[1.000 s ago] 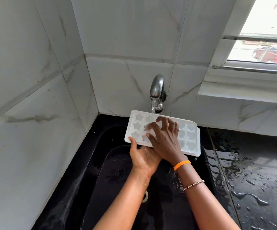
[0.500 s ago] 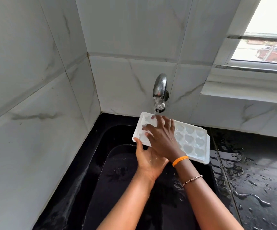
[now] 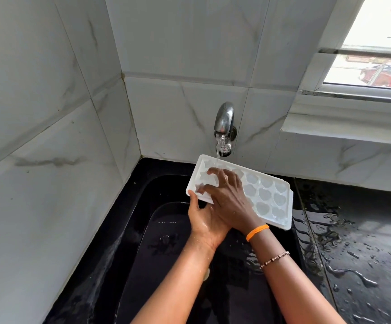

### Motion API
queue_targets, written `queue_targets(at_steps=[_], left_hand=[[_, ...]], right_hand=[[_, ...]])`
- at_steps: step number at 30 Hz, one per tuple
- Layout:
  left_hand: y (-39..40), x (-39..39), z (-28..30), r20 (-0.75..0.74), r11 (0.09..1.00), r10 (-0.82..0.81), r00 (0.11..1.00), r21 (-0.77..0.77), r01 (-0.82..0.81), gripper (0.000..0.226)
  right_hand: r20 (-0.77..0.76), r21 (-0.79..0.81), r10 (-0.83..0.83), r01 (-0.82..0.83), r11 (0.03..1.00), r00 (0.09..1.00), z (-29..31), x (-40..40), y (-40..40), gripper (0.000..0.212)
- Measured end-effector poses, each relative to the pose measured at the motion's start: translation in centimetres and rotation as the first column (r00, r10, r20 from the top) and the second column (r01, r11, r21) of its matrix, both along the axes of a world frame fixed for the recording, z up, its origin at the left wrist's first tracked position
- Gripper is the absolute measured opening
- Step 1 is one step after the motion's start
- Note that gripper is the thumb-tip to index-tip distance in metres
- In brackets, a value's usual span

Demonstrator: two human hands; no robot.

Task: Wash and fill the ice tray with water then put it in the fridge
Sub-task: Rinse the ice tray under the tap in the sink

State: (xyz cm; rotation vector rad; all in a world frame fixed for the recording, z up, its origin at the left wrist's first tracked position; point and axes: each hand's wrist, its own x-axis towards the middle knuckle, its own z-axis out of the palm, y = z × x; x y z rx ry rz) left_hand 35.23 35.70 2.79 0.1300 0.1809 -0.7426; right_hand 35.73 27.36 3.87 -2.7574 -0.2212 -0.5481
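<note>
Your forearms come in from the bottom edge, over the black sink point(image 3: 143, 242). Orange band point(image 3: 257, 232) and beaded bracelet point(image 3: 274, 258) on your right wrist. Wet black counter point(image 3: 365, 253) to the right, droplets and streaks all over it.

Your left hand point(image 3: 205, 220) is under the near-left corner of the ice tray point(image 3: 269, 202), thumb up over the rim, gripping it; the fingers below are hidden. Your right hand point(image 3: 230, 195) lies on top of the tray's left half, fingers spread and bent, tips pressing into the cells.

Tray is white with heart-shaped cells, held above the sink, tilted, with its far-left corner under the tap point(image 3: 223, 120). Water runs from the tap onto that corner, right by your right fingertips.

Behind: grey marble-look wall tiles point(image 3: 178, 54). Window point(image 3: 376, 43) top right, something red outside, blurred.
</note>
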Motion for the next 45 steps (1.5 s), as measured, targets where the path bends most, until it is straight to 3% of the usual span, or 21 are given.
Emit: queue_targets(at_steps=[5, 14, 20, 25, 28, 30, 33, 35, 38, 40, 45], left_hand=[[-0.1, 0.6, 0.4, -0.018, 0.991, 0.027, 0.999, 0.132, -0.025, 0.085], [-0.1, 1.5, -0.2, 0.057, 0.962, 0.089, 0.994, 0.254, -0.101, 0.091], [0.4, 2.4, 0.0, 0.135, 0.947, 0.142, 0.981, 0.27, -0.174, 0.082], [0.7, 2.6, -0.6, 0.158, 0.919, 0.106, 0.982, 0.361, -0.157, 0.059], [0.8, 2.4, -1.0, 0.131, 0.914, 0.09, 0.987, 0.382, -0.134, 0.036], [1.0, 2.3, -1.2, 0.127, 0.925, 0.085, 0.988, 0.357, -0.126, 0.031], [1.2, 2.3, -1.1, 0.128, 0.941, 0.111, 0.986, 0.306, -0.145, 0.028], [1.2, 2.4, -1.1, 0.15, 0.929, 0.128, 0.98, 0.327, -0.171, 0.032], [1.1, 2.7, -1.6, 0.189, 0.912, 0.176, 0.966, 0.339, -0.232, 0.078], [1.1, 2.7, -2.0, 0.242, 0.91, 0.17, 0.955, 0.333, -0.246, 0.096], [1.9, 3.1, -1.5, 0.262, 0.914, 0.208, 0.942, 0.292, -0.283, 0.081]], right_hand=[[0.076, 0.184, -0.123, 0.107, 0.977, 0.99, 0.7, -0.4, -0.5, 0.039], [-0.005, -0.084, -0.106, 0.106, 0.991, 0.994, 0.2, -0.4, -0.4, 0.036], [0.103, 0.251, -0.22, 0.189, 0.949, 0.97, -0.1, -0.8, -0.2, 0.042], [0.066, 0.041, -0.25, 0.248, 0.968, 0.966, -1.4, -1.3, -0.3, 0.034], [0.047, 0.03, -0.197, 0.195, 0.98, 0.979, -1.7, -1.1, -0.2, 0.042], [0.063, 0.087, -0.191, 0.186, 0.979, 0.979, -1.6, -1.3, -0.2, 0.044], [0.058, 0.3, -0.314, 0.284, 0.911, 0.948, -1.5, -1.7, -0.5, 0.047], [0.04, 0.273, -0.327, 0.305, 0.912, 0.944, -1.9, -2.0, -0.6, 0.048], [0.038, 0.133, -0.317, 0.31, 0.941, 0.948, -2.5, -2.1, -0.8, 0.044], [0.021, 0.113, -0.314, 0.309, 0.944, 0.949, -2.4, -2.0, -0.5, 0.047], [-0.093, 0.224, -0.165, 0.182, 0.957, 0.982, -2.5, -2.1, -0.2, 0.06]])
